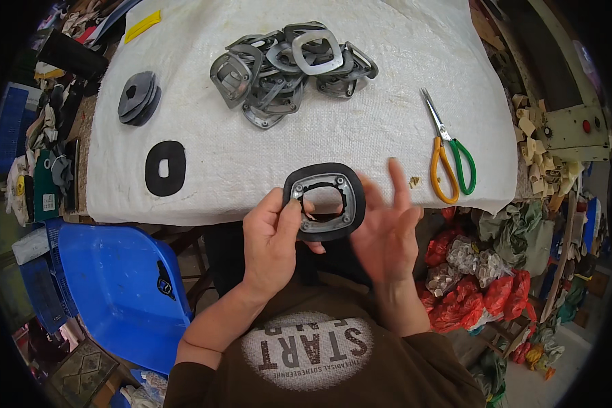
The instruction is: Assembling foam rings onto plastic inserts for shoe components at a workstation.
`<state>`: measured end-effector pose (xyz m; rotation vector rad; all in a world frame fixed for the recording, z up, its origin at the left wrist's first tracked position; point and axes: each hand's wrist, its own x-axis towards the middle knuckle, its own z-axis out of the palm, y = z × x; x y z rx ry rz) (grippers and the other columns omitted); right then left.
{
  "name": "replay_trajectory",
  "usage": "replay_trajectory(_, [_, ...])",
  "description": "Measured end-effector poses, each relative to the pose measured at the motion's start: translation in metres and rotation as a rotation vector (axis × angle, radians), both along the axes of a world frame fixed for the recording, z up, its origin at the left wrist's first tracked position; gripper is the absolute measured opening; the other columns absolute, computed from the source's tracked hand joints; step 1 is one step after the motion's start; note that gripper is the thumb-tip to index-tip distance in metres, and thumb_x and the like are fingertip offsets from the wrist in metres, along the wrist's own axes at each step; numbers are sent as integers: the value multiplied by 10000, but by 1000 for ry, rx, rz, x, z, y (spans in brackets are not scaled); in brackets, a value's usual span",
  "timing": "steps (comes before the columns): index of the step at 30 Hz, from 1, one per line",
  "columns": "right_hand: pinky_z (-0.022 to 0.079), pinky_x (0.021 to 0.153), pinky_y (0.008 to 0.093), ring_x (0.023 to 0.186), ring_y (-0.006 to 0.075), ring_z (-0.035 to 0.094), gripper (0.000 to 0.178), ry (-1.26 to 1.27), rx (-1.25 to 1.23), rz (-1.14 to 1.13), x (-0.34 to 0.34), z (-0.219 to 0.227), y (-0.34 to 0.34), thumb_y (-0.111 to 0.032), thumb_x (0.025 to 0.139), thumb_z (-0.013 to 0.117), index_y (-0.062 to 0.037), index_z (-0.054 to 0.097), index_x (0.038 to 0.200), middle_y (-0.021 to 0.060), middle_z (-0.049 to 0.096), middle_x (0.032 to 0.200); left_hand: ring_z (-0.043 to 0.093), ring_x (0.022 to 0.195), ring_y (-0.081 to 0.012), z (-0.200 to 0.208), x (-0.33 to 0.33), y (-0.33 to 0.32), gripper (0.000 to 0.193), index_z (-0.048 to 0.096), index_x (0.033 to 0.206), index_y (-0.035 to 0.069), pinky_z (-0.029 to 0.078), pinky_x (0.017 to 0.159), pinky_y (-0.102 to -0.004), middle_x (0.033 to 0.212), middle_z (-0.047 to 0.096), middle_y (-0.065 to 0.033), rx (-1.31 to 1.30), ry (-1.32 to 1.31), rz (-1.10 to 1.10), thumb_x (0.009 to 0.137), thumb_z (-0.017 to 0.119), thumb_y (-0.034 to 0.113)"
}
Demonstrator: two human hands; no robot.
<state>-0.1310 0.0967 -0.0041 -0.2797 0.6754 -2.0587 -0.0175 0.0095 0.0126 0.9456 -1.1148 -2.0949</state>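
My left hand [273, 238] pinches the left side of a rounded-square metal frame [306, 226] whose rim is wrapped by a black gasket [355, 198]. The piece is held up over the table's front edge, its screw posts facing me. Beside its right edge is my right hand [387, 231], fingers spread and slightly blurred; whether a fingertip touches the gasket I cannot tell. A flat black gasket [175, 170] with a small central hole lies to the left on the white cloth. Beyond it stands a stack of dark gaskets [140, 98].
A heap of grey metal frames [279, 78] lies at the far middle. Scissors [442, 146] with orange and green handles rest on the right, a yellow strip [143, 26] at far left. Below the table sit a blue tub [115, 285] and red plastic bags [462, 299].
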Motion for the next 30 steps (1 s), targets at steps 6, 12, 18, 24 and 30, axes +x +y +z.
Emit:
replay_trajectory(6, [219, 987, 447, 1197, 338, 329, 426, 1700, 455, -131, -8, 27, 3, -251, 688, 668, -113, 583, 1082, 162, 387, 1306, 538, 593, -65, 1, 2, 3, 184, 530, 836, -27, 456, 499, -205, 708, 561, -40, -282, -132, -4, 921, 434, 104])
replay_trajectory(12, [114, 992, 498, 1218, 285, 327, 391, 1940, 463, -11, -1, 21, 6, -212, 648, 690, -168, 617, 1030, 60, 430, 1301, 445, 628, -37, -2, 5, 0, 185, 563, 821, -29, 378, 545, -200, 695, 551, -7, -364, -233, -21, 904, 461, 101])
replay_trajectory(18, [73, 1027, 541, 1213, 313, 346, 463, 2161, 434, -17, -5, 15, 12, -287, 618, 708, -226, 590, 1061, 22, 458, 1277, 404, 642, 2, -4, 3, 2, 173, 583, 862, -16, 324, 552, -166, 735, 539, 28, -198, -146, -37, 913, 452, 85])
replay_trajectory(24, [44, 1034, 548, 1260, 303, 307, 465, 2278, 340, 15, -16, 10, 16, -350, 626, 691, -246, 583, 1066, 0, 463, 1285, 449, 598, -23, -16, 6, 4, 186, 575, 839, -30, 388, 514, -180, 672, 533, 9, -283, -178, -45, 911, 461, 98])
replay_trajectory(30, [80, 1018, 560, 1285, 332, 253, 472, 2015, 317, 176, -26, 23, 15, -313, 626, 725, -225, 596, 1071, 66, 370, 1352, 522, 572, -44, -1, 2, 0, 193, 572, 877, -22, 465, 489, -188, 716, 578, -23, -136, -140, -37, 919, 461, 129])
